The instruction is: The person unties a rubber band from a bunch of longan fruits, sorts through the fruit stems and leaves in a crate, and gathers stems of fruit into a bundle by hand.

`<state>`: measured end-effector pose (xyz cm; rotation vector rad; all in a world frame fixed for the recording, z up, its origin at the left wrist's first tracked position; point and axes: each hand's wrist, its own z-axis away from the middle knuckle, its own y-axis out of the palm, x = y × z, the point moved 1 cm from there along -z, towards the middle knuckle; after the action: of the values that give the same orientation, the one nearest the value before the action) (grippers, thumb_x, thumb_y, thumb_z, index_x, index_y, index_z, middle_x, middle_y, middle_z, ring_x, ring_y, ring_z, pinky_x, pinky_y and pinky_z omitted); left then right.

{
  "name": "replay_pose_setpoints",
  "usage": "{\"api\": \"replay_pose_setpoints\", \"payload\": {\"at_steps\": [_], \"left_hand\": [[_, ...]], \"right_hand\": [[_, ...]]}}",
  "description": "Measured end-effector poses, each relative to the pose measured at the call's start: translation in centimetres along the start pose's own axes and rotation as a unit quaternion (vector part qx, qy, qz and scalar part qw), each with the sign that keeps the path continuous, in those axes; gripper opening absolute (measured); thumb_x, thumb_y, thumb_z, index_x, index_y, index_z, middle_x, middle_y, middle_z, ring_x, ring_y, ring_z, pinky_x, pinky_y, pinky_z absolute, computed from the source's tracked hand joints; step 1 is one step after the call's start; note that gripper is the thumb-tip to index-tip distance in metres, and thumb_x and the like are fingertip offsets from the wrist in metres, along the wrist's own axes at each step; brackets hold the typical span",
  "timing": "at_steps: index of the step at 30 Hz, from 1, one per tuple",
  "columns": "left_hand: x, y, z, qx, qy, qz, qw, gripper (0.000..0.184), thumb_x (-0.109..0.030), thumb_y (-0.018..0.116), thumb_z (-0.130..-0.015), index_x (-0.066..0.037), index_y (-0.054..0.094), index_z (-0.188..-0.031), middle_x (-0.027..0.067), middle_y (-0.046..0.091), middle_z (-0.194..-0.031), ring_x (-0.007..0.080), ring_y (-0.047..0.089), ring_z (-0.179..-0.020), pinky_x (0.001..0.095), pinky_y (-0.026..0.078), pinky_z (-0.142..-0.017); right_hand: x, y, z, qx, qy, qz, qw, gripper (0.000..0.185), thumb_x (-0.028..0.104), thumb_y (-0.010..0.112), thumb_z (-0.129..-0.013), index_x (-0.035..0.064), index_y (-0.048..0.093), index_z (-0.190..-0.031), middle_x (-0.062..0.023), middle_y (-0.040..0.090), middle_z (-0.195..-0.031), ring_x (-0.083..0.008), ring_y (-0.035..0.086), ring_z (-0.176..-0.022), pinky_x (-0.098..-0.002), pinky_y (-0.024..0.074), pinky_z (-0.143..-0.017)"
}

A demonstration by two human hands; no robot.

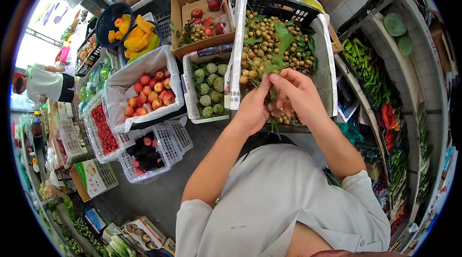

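Note:
A bin (235, 50) in front of me is heaped with longans (264, 30), small round tan fruits on stems with green leaves. Over its near part, my left hand (252, 107) is closed, thumb and fingers pinching a leafy longan sprig (284, 40). My right hand (299, 94) meets it from the right, fingers curled and tips closed on the same sprig. Green leaves rise above both hands, and thin stems hang below them. Exactly where each fingertip grips is partly hidden.
Left of the bin stand a crate of custard apples (211, 86), a lined crate of apples (151, 92) and a cardboard box (180, 4) with red fruit. Vegetable shelves (368, 71) line the right side. Another person (43, 83) is at far left.

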<state>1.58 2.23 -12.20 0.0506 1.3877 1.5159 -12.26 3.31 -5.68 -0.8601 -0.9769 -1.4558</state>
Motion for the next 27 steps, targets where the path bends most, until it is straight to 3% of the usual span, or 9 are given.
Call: {"api": "replay_pose_setpoints", "payload": {"at_steps": [4,6,13,15,19,22,24,25,27], "left_hand": [[0.0,-0.2,-0.3,-0.012,0.004,0.002,1.000,0.050,-0.057,0.041,-0.108,-0.011,0.057,-0.120,0.0018,0.052,-0.083,0.0197,0.062,-0.075,0.0302,0.048,-0.066],[-0.2,0.2,0.2,-0.008,0.006,0.004,1.000,0.057,-0.060,0.042,-0.106,-0.009,0.058,-0.125,0.0007,0.056,-0.092,0.0127,0.056,-0.077,0.0273,0.043,-0.061],[-0.7,0.5,0.0,-0.059,0.026,0.027,0.998,0.049,-0.054,0.046,-0.107,-0.008,0.059,-0.120,0.0003,0.053,-0.089,0.0114,0.047,-0.070,0.0246,0.040,-0.059],[-0.7,0.4,0.1,-0.058,0.007,0.026,0.998,0.046,-0.051,0.047,-0.108,-0.008,0.061,-0.115,-0.0006,0.052,-0.084,0.0096,0.045,-0.067,0.0238,0.035,-0.058],[0.0,-0.7,-0.1,-0.043,-0.006,0.038,0.998,0.039,-0.044,0.048,-0.109,-0.007,0.061,-0.114,-0.0002,0.056,-0.086,0.0094,0.045,-0.068,0.0245,0.035,-0.058],[0.2,-0.7,-0.1,-0.010,0.013,0.072,0.997,0.030,-0.033,0.048,-0.109,-0.007,0.062,-0.115,0.0010,0.059,-0.089,0.0089,0.050,-0.071,0.0244,0.040,-0.060],[-0.4,0.8,0.6,-0.112,0.010,0.024,0.993,0.025,-0.027,0.050,-0.108,-0.006,0.062,-0.116,0.0018,0.060,-0.091,0.0098,0.056,-0.074,0.0245,0.046,-0.062],[-0.3,-0.6,0.3,-0.113,0.009,0.018,0.993,0.025,-0.027,0.050,-0.108,-0.006,0.062,-0.116,0.0018,0.060,-0.091,0.0098,0.056,-0.074,0.0245,0.046,-0.062],[0.3,-3.2,-0.6,-0.115,-0.009,-0.053,0.992,0.044,-0.044,0.052,-0.106,-0.004,0.066,-0.113,0.0050,0.066,-0.093,0.0127,0.062,-0.076,0.0286,0.052,-0.066]], "right_hand": [[-0.2,-0.3,-0.3,-0.010,-0.006,0.026,1.000,0.022,0.024,0.070,-0.100,0.0038,0.065,-0.096,-0.0026,0.066,-0.075,-0.0063,0.056,-0.049,-0.0207,0.0413,-0.042],[-1.1,-0.7,-0.9,-0.005,-0.034,0.025,0.999,0.021,0.022,0.072,-0.098,0.0035,0.065,-0.095,-0.0030,0.066,-0.071,-0.0072,0.057,-0.049,-0.0209,0.0422,-0.043],[-1.3,-0.1,-0.1,-0.004,-0.040,-0.048,0.998,0.019,0.016,0.075,-0.096,-0.0004,0.065,-0.097,-0.0060,0.068,-0.074,-0.0066,0.060,-0.054,-0.0225,0.0459,-0.044],[-1.4,-1.3,-0.5,0.021,-0.037,0.041,0.998,0.017,0.013,0.075,-0.095,-0.0007,0.067,-0.101,-0.0065,0.069,-0.076,-0.0073,0.062,-0.058,-0.0217,0.0474,-0.047],[-1.3,-1.3,-0.4,0.010,-0.069,-0.001,0.998,0.019,0.014,0.076,-0.094,-0.0020,0.068,-0.101,-0.0052,0.070,-0.078,-0.0071,0.063,-0.061,-0.0227,0.0504,-0.052],[-2.0,-0.9,-0.3,-0.007,-0.155,0.044,0.987,0.018,0.012,0.078,-0.091,-0.0014,0.069,-0.101,-0.0067,0.070,-0.084,-0.0139,0.067,-0.066,-0.0279,0.0552,-0.062],[-1.6,-0.7,0.6,-0.047,-0.346,0.323,0.880,0.020,0.009,0.077,-0.085,0.0013,0.071,-0.103,-0.0090,0.070,-0.093,-0.0241,0.069,-0.079,-0.0345,0.0571,-0.071],[-2.1,-0.6,0.6,-0.051,-0.347,0.318,0.881,0.020,0.009,0.077,-0.085,0.0013,0.071,-0.103,-0.0090,0.070,-0.093,-0.0241,0.069,-0.079,-0.0345,0.0571,-0.071],[-3.3,0.0,0.8,-0.062,-0.484,0.383,0.784,0.025,0.006,0.075,-0.082,0.0046,0.072,-0.107,-0.0105,0.068,-0.102,-0.0309,0.067,-0.090,-0.0373,0.0573,-0.077]]}}
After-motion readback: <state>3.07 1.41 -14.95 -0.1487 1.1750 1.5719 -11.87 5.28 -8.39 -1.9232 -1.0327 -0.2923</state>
